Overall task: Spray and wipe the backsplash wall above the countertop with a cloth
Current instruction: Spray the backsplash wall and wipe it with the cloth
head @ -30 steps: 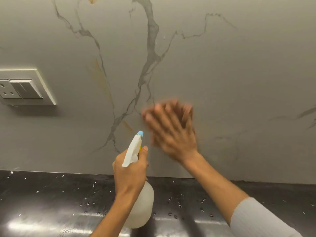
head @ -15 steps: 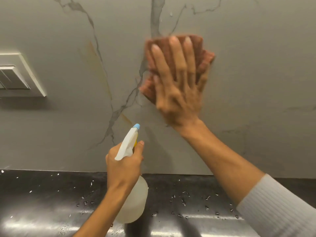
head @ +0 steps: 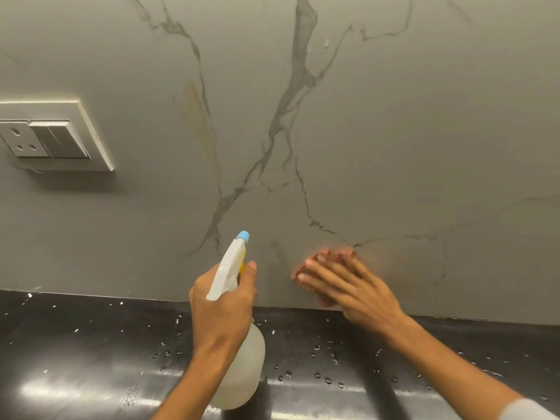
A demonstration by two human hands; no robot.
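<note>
Right hand: right hand [head: 354, 286] presses the cloth [head: 322, 300] flat-fingered low on the backsplash [head: 394, 147], down from high up half a second ago.
Left hand: left hand [head: 224, 307] has its fingers wrapped round the spray bottle [head: 239, 368] over the bench [head: 75, 344].
Meaning: stroke reaches the bottom edge; wiping is probably midway.

Kitchen, most likely a home one. Evidence: grey marble-look backsplash [head: 394, 131] with dark veining rising straight off a glossy black countertop [head: 91, 344] speckled with water droplets. White wall plate [head: 54, 137] on the left carries a three-pin socket and rocker switches, mounted at counter height. Hand-held spray bottle [head: 239, 359] near centre fits household cleaning.
</note>
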